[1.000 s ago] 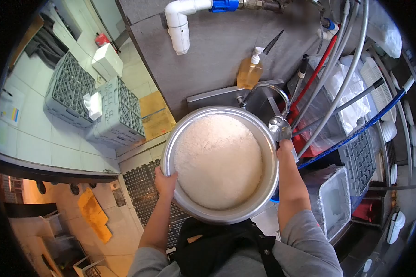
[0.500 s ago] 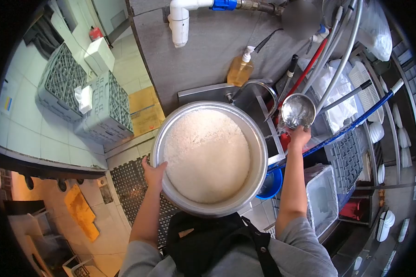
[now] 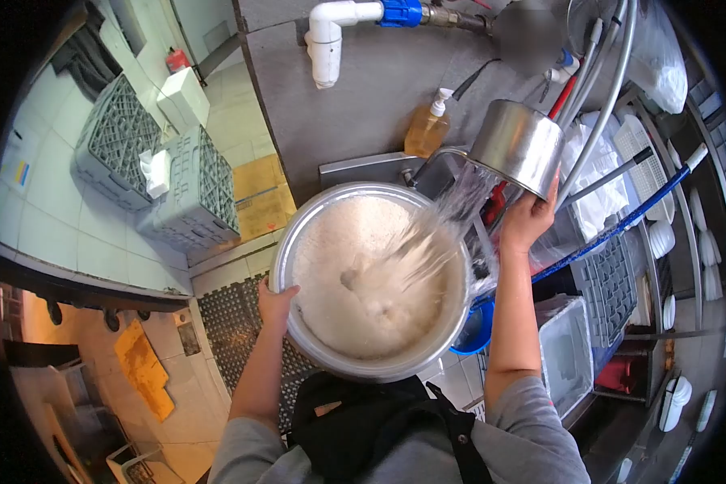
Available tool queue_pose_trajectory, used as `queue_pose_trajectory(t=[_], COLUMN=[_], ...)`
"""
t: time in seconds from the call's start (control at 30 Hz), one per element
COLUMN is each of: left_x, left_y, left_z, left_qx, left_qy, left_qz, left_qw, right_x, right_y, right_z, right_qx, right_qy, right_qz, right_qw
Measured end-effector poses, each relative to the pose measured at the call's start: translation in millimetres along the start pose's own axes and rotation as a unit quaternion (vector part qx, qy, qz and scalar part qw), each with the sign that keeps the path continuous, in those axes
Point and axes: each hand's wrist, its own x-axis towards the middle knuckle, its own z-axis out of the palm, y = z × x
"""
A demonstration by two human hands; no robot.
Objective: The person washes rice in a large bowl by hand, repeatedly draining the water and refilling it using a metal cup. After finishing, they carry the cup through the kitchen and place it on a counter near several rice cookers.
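Observation:
A large round metal pot (image 3: 461, 282) full of white rice (image 3: 331, 234) is in front of my body at the sink's edge. My left hand (image 3: 277, 304) grips its left rim, with the thumb over the edge. In my right hand (image 3: 528, 219) is a steel water dipper (image 3: 518, 149), tilted sharply left above the right side of the pot. A broad splash of water (image 3: 444, 230) falls from it onto the rice, and cloudy water swirls over the grains. How my fingers hold the dipper is partly hidden.
A curved faucet (image 3: 436, 161) and a soap pump bottle (image 3: 426, 131) stand behind the pot. Beneath its right side is a blue bucket (image 3: 477, 327). Hoses and a blue pole (image 3: 621, 216) cross on the right, near a clear plastic bin (image 3: 567, 347). Grey racks (image 3: 189, 189) stand at left.
The dipper has been raised and tipped left, and its water now pours onto the rice. The flat rice surface has become churned and wet. My left hand stays on the rim.

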Motion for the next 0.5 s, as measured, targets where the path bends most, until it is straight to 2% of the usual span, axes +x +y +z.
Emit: queue_pose_trajectory(t=[0.03, 0.07, 0.17, 0.23, 0.3, 0.37, 0.43, 0.5], left_x=[0, -1, -3, 2, 0, -2, -2, -6], left_y=[0, 3, 4, -6, -1, 4, 7, 12], left_z=[-1, -2, -4, 0, -2, -3, -4, -5], left_qx=[0.002, 0.008, 0.001, -0.036, 0.000, 0.022, 0.034, 0.032], left_qy=[0.004, 0.002, -0.001, -0.008, 0.006, 0.011, 0.011, 0.011], left_qz=[-0.003, 0.000, 0.005, 0.010, 0.003, -0.002, -0.001, -0.011], left_qw=[1.000, 1.000, 1.000, 0.999, 1.000, 1.000, 0.999, 0.999], right_x=[2, 1, -14, -31, -53, -84, -100, -123], right_y=[1, 7, 63, 94, 121, 190, 157, 173], right_z=[4, 6, 1, -5, -19, -42, -47, -40], right_qx=[0.002, -0.006, 0.072, 0.168, 0.140, 0.123, 0.057, 0.005], right_qy=[0.005, 0.003, 0.008, 0.088, 0.141, 0.064, -0.002, -0.008], right_qz=[-0.010, 0.024, 0.180, 0.325, 0.447, 0.597, 0.667, 0.703], right_qw=[1.000, 1.000, 0.981, 0.927, 0.872, 0.790, 0.743, 0.711])
